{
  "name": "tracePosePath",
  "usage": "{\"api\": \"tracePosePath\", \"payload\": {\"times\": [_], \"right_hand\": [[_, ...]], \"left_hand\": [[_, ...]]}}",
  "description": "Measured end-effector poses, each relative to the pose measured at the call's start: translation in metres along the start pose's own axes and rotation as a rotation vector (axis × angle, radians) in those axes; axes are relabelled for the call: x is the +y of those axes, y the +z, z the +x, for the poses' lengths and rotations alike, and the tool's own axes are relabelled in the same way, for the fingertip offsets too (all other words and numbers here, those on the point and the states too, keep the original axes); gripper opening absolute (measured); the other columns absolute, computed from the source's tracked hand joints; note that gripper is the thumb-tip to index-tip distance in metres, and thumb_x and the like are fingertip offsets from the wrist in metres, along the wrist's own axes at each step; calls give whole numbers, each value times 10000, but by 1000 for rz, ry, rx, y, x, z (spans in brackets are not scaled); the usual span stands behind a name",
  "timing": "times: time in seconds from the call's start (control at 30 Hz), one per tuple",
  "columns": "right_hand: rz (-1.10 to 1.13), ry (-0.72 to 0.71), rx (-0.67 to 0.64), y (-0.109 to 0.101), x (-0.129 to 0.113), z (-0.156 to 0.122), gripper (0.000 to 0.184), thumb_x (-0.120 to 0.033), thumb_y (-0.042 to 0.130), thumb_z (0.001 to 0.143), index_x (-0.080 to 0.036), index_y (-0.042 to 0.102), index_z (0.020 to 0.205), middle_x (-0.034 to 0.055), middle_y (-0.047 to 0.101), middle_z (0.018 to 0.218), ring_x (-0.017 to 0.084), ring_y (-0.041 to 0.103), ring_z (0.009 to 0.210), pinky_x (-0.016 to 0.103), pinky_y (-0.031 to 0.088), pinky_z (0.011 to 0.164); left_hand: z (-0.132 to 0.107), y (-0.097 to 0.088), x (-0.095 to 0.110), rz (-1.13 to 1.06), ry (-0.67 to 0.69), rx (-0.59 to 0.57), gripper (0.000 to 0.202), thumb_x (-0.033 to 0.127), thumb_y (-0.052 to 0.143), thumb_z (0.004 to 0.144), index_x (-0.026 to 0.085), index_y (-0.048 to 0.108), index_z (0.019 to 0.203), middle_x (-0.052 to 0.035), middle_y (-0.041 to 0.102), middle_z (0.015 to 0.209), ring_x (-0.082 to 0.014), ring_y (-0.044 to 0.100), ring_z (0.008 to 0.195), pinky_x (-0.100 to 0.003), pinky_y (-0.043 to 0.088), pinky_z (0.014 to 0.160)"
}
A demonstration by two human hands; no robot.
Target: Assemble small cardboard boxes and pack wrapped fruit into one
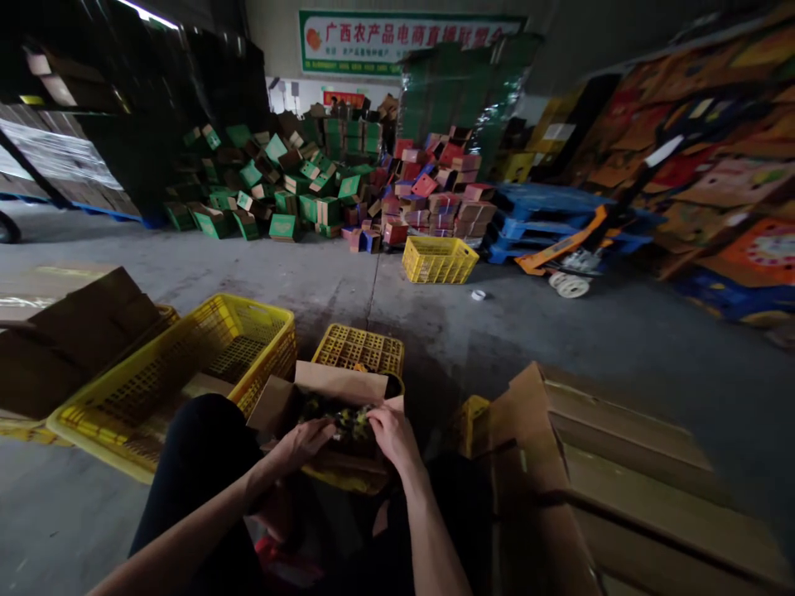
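Between my knees stands an open cardboard box with its flaps spread. It holds dark produce with yellow-green patches, too dim to name. Over the left side of the box, my left hand reaches in with bent fingers closed together at the contents. My right hand comes in from the right, its fingertips pinched at the yellow-green pieces. What lies between the fingers of either hand is hidden. Beneath the box is a yellow crate, and just beyond it sits a yellow slatted crate.
A large yellow crate is on my left, beside a big carton. Flat-sided cardboard boxes stand on my right. Farther off are a yellow basket, blue pallets, a pallet jack and heaped green cartons.
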State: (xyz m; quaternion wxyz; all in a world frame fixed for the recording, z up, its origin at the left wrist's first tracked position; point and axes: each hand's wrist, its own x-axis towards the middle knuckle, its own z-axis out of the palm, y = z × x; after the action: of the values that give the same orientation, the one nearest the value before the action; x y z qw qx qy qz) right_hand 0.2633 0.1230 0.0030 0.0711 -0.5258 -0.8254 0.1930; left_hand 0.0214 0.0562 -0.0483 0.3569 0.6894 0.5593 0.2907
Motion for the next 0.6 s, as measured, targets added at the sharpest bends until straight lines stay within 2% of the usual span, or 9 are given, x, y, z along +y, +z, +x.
{"api": "tracePosePath", "payload": {"times": [0.1,0.17,0.27,0.33,0.4,0.5,0.6], "right_hand": [[433,-78,186,-9,1,-16,316,-306,486,995,-254,785,1085,70,783,1120,243,719,1072,334,537,975],[669,-80,274,-12,-3,-23,312,-388,519,982,-259,791,1064,71,786,1095,250,730,1043,344,562,951],[865,-20,365,-10,-11,-29,345,-489,555,959,-261,795,1056,76,780,1129,263,728,1072,367,564,983],[951,34,395,-5,-14,-35,382,-549,581,939,-258,793,1068,86,773,1168,285,715,1121,402,551,1027],[1064,81,394,-1,-14,-43,436,-588,608,919,-259,765,1158,93,743,1257,307,685,1197,438,546,1048],[1239,119,376,4,-14,-52,580,-619,618,910,-279,634,1379,88,627,1449,320,601,1325,473,545,1054],[1298,165,394,6,-15,-52,643,-614,697,856,-256,625,1385,102,627,1447,327,588,1333,481,503,1093]], "left_hand": [[19,-8,7,-150,-107,-2,576,605,452,980,202,685,1318,-130,738,1239,-323,683,1159,-438,546,996],[23,-8,16,-400,-212,-85,648,636,470,968,192,593,1424,-137,718,1284,-308,692,1149,-428,561,964],[21,0,29,-859,-350,-285,717,682,498,947,227,491,1501,-138,694,1316,-292,721,1092,-445,569,945],[18,9,35,-1014,-359,-317,703,684,538,928,225,524,1460,-147,683,1326,-295,722,1092,-454,563,959],[16,17,39,-1059,-330,-250,674,653,622,897,214,563,1405,-154,664,1351,-308,694,1155,-451,557,977],[13,21,47,-1061,-266,-105,697,581,735,842,213,546,1404,-163,607,1427,-336,624,1267,-449,557,984],[11,20,52,-995,-219,6,830,526,810,783,229,469,1479,-158,620,1396,-339,621,1259,-443,559,976]]}}
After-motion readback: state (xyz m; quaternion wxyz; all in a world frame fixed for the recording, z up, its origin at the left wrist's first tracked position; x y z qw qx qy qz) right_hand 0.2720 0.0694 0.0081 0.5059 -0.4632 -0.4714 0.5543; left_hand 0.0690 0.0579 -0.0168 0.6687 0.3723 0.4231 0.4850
